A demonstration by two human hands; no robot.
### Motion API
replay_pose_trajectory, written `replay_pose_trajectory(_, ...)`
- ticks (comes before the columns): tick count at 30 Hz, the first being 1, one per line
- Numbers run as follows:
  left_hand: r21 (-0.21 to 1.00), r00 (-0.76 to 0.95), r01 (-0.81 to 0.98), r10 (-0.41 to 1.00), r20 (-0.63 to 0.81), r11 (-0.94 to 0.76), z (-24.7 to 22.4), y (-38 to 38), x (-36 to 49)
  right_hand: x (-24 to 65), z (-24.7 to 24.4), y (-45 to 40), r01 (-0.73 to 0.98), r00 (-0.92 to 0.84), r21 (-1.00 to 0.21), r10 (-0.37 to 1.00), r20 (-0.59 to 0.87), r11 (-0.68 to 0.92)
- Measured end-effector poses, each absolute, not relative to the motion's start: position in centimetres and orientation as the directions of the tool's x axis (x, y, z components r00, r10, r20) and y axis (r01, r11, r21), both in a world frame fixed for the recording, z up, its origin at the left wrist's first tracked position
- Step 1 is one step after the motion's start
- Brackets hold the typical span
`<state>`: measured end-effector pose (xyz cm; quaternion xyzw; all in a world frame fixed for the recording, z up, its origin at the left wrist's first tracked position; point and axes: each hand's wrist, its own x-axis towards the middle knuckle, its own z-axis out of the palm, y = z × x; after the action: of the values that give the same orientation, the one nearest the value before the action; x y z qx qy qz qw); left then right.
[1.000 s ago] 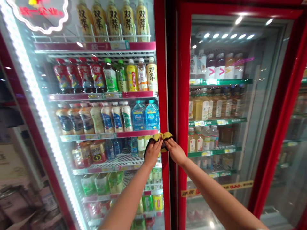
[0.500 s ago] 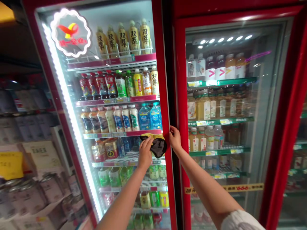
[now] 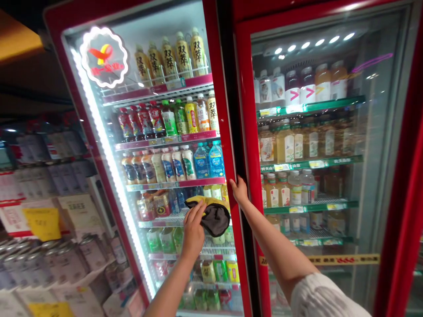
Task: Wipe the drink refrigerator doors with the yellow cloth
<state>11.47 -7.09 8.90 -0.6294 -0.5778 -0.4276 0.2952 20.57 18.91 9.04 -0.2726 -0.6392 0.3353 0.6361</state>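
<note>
My left hand [image 3: 192, 231] pinches a yellow and dark grey cloth [image 3: 216, 219], which hangs spread out in front of the lit drinks fridge's glass. Its fingers lie over the cloth's yellow upper edge. To the right, my right hand [image 3: 239, 191] has its fingers curled on the edge of that fridge's red door frame [image 3: 225, 154], by the dark gap between two fridges. Behind the cloth, part of a shelf with bottles and cans is hidden. Blue-labelled bottles [image 3: 216, 160] stand on the shelf just above it.
A second red-framed fridge [image 3: 247, 145] with bottles on green-edged shelves [image 3: 310, 208] stands close on the right. Left of the lit fridge, shelves hold several silvery cans [image 3: 66, 259] and a yellow sign [image 3: 42, 223]. A round lit logo [image 3: 104, 57] is on the glass.
The camera view has tilted and shifted slightly. My left hand and the cloth sit a little lower and farther from the door frame. My right hand stays on the door edge.
</note>
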Motion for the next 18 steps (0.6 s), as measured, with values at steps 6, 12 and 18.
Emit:
replay_pose_trajectory(6,0.204,-0.103,0.968,0.513,0.852,-0.144,7.9,-6.9,12.8,21.4,9.5,19.7,-0.169,-0.105,-0.844,0.842,0.529,0.509)
replay_pose_trajectory(12,0.216,-0.088,0.963,0.571,0.816,-0.161,6.6,-7.6,14.1,21.9,9.8,20.1,-0.240,-0.164,-0.860,0.854,0.493,0.450)
replay_pose_trajectory(18,0.227,-0.098,0.960,0.570,0.816,-0.161,6.7,-7.6,14.1,22.0,9.8,19.9,-0.288,-0.157,-0.834,0.836,0.526,0.471)
